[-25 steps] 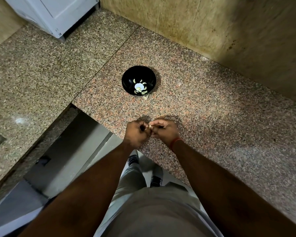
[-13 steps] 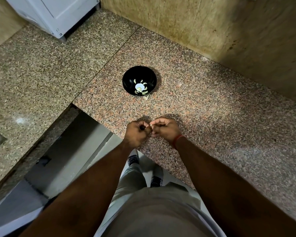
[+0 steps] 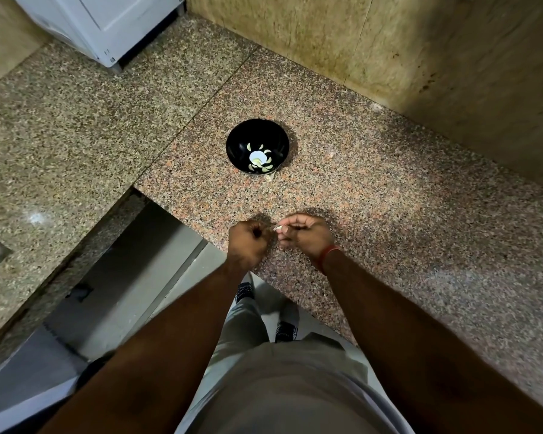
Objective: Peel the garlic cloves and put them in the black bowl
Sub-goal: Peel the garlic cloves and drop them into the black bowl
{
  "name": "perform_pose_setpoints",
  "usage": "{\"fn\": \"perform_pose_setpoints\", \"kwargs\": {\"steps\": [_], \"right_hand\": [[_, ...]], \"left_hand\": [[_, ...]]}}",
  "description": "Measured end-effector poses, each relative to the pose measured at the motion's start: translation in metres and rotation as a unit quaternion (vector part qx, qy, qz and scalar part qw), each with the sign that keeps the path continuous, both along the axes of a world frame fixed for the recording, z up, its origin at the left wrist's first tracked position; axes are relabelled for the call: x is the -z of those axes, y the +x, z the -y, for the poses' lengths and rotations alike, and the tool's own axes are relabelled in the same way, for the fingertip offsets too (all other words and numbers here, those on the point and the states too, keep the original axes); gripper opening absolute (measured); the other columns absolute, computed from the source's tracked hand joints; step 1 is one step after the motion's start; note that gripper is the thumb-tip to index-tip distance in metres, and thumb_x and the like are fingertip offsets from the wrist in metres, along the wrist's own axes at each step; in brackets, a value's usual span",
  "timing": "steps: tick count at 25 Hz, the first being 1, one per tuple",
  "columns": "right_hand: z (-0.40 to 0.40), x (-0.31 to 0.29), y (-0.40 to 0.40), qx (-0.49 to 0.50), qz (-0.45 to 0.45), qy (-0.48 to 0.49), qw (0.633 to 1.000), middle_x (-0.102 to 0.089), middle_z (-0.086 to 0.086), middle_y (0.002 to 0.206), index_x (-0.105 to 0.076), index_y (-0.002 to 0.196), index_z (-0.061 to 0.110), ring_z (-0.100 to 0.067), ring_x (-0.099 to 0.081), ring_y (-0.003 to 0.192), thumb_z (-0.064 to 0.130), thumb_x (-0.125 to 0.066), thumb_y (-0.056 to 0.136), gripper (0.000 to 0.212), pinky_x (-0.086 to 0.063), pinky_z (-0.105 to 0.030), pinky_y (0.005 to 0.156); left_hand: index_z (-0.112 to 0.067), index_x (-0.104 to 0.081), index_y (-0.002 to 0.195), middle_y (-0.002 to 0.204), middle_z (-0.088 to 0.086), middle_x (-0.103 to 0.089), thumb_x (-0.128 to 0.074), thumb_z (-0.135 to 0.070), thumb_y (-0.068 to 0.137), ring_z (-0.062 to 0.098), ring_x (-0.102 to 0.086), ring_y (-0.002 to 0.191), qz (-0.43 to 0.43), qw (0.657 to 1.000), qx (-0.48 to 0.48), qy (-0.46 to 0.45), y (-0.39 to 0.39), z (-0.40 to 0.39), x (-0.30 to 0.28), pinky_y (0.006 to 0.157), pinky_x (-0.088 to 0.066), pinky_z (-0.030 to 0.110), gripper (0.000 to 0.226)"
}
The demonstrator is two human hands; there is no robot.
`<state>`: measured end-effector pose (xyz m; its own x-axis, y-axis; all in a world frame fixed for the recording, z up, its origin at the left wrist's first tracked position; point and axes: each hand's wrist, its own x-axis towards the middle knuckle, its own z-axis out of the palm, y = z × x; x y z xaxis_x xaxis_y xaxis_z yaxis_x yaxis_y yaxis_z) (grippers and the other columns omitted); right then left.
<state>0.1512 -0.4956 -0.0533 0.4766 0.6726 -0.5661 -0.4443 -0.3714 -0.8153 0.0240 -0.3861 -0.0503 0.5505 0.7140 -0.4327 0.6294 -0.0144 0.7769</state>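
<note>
— What are we holding over the granite counter (image 3: 389, 220)?

— Our right hand (image 3: 308, 234) is pinching a small pale garlic clove (image 3: 278, 228) at its fingertips. Our left hand (image 3: 248, 242) is curling into a fist just beside it; we cannot tell whether it is gripping anything.

— And the black bowl (image 3: 257, 146)?

— It is sitting farther back on the counter, well apart from our hands, holding several peeled cloves (image 3: 259, 158).

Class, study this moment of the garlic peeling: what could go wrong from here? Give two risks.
1. The right hand pinches a small pale piece at its fingertips, right at the counter edge; a slip could drop it to the floor.
2. The black bowl sits well beyond both hands, so a tossed clove might miss.
</note>
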Motion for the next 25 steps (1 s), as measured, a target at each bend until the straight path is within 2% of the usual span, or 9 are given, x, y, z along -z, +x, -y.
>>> {"fn": "perform_pose_setpoints", "kwargs": {"steps": [3, 5, 8, 12, 17, 20, 23, 25], "right_hand": [[0.000, 0.001, -0.003, -0.005, 0.063, -0.028, 0.998, -0.077, -0.013, 0.096, -0.076, 0.099, 0.004, -0.020, -0.068, 0.081, -0.007, -0.070, 0.088, 0.016, -0.062, -0.039, 0.077], [0.000, 0.006, -0.005, -0.015, 0.112, -0.048, 0.992, -0.079, -0.003, 0.095, -0.079, 0.095, 0.010, -0.015, -0.071, 0.084, -0.002, -0.074, 0.087, 0.015, -0.063, -0.037, 0.081], [-0.001, 0.013, -0.007, -0.029, 0.171, -0.058, 0.983, -0.079, 0.005, 0.093, -0.081, 0.091, 0.016, -0.012, -0.073, 0.090, 0.003, -0.080, 0.083, 0.016, -0.062, -0.038, 0.087], [0.000, 0.017, -0.012, -0.062, 0.256, -0.054, 0.963, -0.079, 0.009, 0.090, -0.082, 0.088, 0.019, -0.006, -0.073, 0.086, 0.006, -0.082, 0.082, 0.014, -0.061, -0.036, 0.086], [-0.001, 0.020, -0.018, -0.039, 0.239, -0.058, 0.968, -0.079, 0.007, 0.088, -0.082, 0.086, 0.017, -0.009, -0.074, 0.085, 0.003, -0.082, 0.081, 0.015, -0.062, -0.038, 0.086], [-0.001, 0.018, -0.018, -0.013, 0.192, -0.055, 0.980, -0.079, 0.003, 0.089, -0.081, 0.087, 0.013, -0.012, -0.075, 0.085, 0.000, -0.081, 0.081, 0.015, -0.063, -0.040, 0.086], [-0.001, 0.014, -0.015, 0.010, 0.139, -0.051, 0.989, -0.079, -0.003, 0.091, -0.080, 0.092, 0.009, -0.020, -0.075, 0.087, -0.001, -0.078, 0.083, 0.014, -0.063, -0.045, 0.084], [-0.001, 0.012, -0.013, -0.001, 0.143, -0.046, 0.989, -0.079, -0.005, 0.090, -0.079, 0.093, 0.009, -0.022, -0.074, 0.085, -0.001, -0.077, 0.084, 0.014, -0.063, -0.044, 0.083]], "left_hand": [[-0.002, -0.073, 0.089, 0.072, 0.013, -0.072, -0.072, -0.002, 0.092, 0.017, -0.062, 0.047, 0.041, 0.992, -0.065, -0.104, -0.001, 0.001, 0.000, 0.044, -0.050, 0.027, 0.002], [0.002, -0.073, 0.090, 0.075, 0.018, -0.071, -0.070, 0.003, 0.091, 0.022, -0.062, 0.049, 0.057, 0.982, -0.092, -0.156, -0.001, 0.001, 0.002, 0.045, -0.053, 0.032, 0.003], [0.004, -0.072, 0.088, 0.071, 0.021, -0.070, -0.069, 0.007, 0.090, 0.025, -0.061, 0.048, 0.064, 0.975, -0.108, -0.183, 0.000, -0.002, 0.005, 0.043, -0.052, 0.033, 0.004], [0.008, -0.073, 0.090, 0.073, 0.027, -0.070, -0.070, 0.006, 0.090, 0.027, -0.060, 0.046, 0.056, 0.971, -0.134, -0.188, -0.001, -0.001, 0.005, 0.039, -0.049, 0.031, 0.003], [0.016, -0.068, 0.092, 0.073, 0.028, -0.067, -0.068, 0.007, 0.090, 0.025, -0.057, 0.039, 0.050, 0.971, -0.157, -0.174, 0.001, 0.000, 0.006, 0.035, -0.045, 0.027, 0.009], [0.016, -0.068, 0.087, 0.065, 0.022, -0.064, -0.067, 0.010, 0.088, 0.021, -0.053, 0.034, 0.061, 0.967, -0.172, -0.177, 0.004, 0.001, 0.004, 0.032, -0.039, 0.023, 0.005], [0.013, -0.069, 0.083, 0.061, 0.018, -0.065, -0.070, 0.009, 0.085, 0.023, -0.054, 0.040, 0.095, 0.961, -0.166, -0.198, 0.001, -0.001, 0.006, 0.037, -0.044, 0.027, 0.005], [0.009, -0.071, 0.084, 0.064, 0.017, -0.067, -0.070, 0.006, 0.087, 0.023, -0.056, 0.045, 0.117, 0.958, -0.156, -0.210, -0.001, -0.002, 0.009, 0.042, -0.048, 0.030, 0.004]]}}
